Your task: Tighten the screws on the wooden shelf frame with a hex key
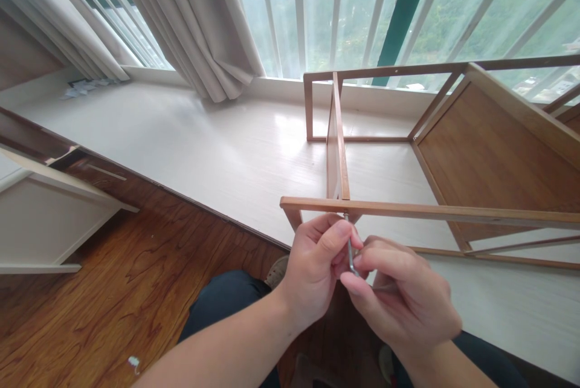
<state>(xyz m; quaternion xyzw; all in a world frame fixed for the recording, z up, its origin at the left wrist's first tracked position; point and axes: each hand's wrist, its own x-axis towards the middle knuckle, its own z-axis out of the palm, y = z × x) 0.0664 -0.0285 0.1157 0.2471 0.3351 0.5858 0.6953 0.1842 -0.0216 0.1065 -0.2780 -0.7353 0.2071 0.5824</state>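
A wooden shelf frame [389, 207] lies on its side on the pale ledge, its near rail just above my hands. Between my fingers is a thin metal Allen key [350, 255], its upper end at a screw head [347, 216] in that rail. My left hand [319, 261] closes round the key's shaft with thumb and fingers. Lower down, my right hand [403, 297] pinches the key near its bent end. Behind the rail, a narrow shelf panel [335, 146] spans the frame, and a wider wooden panel [502, 164] sits further right.
The pale window ledge [217, 152] runs across the view, below barred windows and a grey curtain [185, 19]. White scraps [88, 87] lie at its far left. A white piece of furniture [54, 213] stands on the wooden floor [122, 291], where a small white bit [133, 362] lies.
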